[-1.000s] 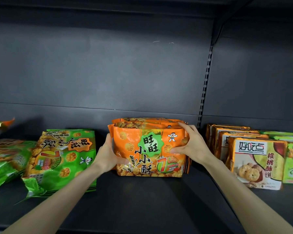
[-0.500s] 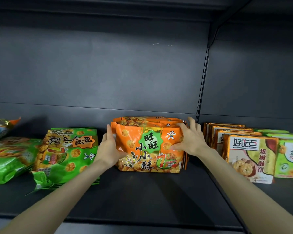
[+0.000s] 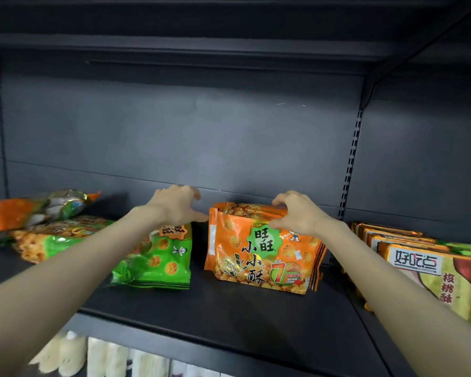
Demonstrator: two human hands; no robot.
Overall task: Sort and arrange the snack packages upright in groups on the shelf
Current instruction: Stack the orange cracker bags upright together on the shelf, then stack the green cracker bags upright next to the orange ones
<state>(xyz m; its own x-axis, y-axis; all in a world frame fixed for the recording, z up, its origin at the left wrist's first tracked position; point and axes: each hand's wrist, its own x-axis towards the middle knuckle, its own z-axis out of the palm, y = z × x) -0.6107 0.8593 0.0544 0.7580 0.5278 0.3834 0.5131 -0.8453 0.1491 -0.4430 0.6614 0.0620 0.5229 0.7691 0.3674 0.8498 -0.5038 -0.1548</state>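
On the dark shelf (image 3: 229,317), mid-board, orange 旺旺 小小酥 packs (image 3: 259,257) stand upright in a tight group, with a big 7 on the front one. The right hand (image 3: 297,216) curls over their top edges, thumb on the face. The left hand (image 3: 174,205) hovers loosely spread, holding nothing, above a flat green 旺旺 pack (image 3: 158,257). Off right, 好吃点 packs (image 3: 419,268) stand in rows

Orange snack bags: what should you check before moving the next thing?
1. The orange bags stand upright: ok.
2. The right hand grips their tops: ok.
3. The left hand holds nothing: ok.
4. The green bag upright: not ok, lies flat.
5. The left pile upright: not ok, lies flat.
6. Room behind the orange bags: cannot tell.
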